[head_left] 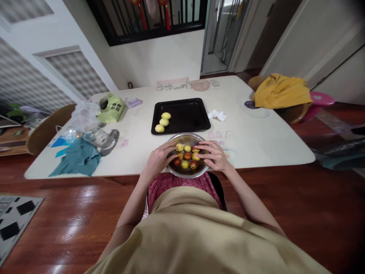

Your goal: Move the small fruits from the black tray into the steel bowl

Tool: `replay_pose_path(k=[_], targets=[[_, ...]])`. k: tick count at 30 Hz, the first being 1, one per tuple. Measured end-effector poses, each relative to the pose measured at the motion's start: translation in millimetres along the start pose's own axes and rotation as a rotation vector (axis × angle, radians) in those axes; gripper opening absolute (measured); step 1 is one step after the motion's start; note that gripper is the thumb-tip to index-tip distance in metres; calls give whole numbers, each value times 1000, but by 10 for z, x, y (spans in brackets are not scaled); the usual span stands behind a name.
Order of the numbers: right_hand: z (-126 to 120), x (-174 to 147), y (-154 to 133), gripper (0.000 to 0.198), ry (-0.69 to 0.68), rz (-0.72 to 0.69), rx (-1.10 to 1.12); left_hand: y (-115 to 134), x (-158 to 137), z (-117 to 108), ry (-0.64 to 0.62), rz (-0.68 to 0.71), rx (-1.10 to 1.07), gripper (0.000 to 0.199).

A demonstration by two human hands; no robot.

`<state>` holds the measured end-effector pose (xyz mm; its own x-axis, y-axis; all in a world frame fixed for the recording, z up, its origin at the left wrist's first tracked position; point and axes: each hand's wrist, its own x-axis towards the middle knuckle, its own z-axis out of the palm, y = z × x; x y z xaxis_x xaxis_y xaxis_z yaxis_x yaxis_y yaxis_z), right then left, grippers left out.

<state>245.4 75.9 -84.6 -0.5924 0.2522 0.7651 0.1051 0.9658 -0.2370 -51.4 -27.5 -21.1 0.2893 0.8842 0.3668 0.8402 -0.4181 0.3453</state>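
While left hand [161,153] and right hand [215,155] rest half-curled fingers [207,148] on fruits [187,156] in the bowl [188,176], any firm grasp unclear, handling them seems the current step, lifting one calling for a light pinch; beyond the fingers lies the tray [186,118].

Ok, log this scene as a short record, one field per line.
Left hand: left of the metal bowl, fingertips at the fruits; grip unclear
Right hand: right of the metal bowl, fingertips at the fruits; grip unclear
Bowl contents: nine fruits visible, reddish and yellowish
Black tray: three yellow-green fruits along its left side
Beside tray: crumpled white tissue
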Motion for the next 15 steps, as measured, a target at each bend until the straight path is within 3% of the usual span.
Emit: replay_pose_path(k=[4, 8, 15], targets=[[4, 15, -8, 38, 46, -25, -7, -2, 10, -11, 17, -3, -18, 30], [8, 2, -17, 43, 120, -1, -36, -84, 61, -32, 111, -40, -43, 33], [17, -31, -10, 46, 120, 89, -78, -559, 379, -8, 285, -223, 51, 40]])
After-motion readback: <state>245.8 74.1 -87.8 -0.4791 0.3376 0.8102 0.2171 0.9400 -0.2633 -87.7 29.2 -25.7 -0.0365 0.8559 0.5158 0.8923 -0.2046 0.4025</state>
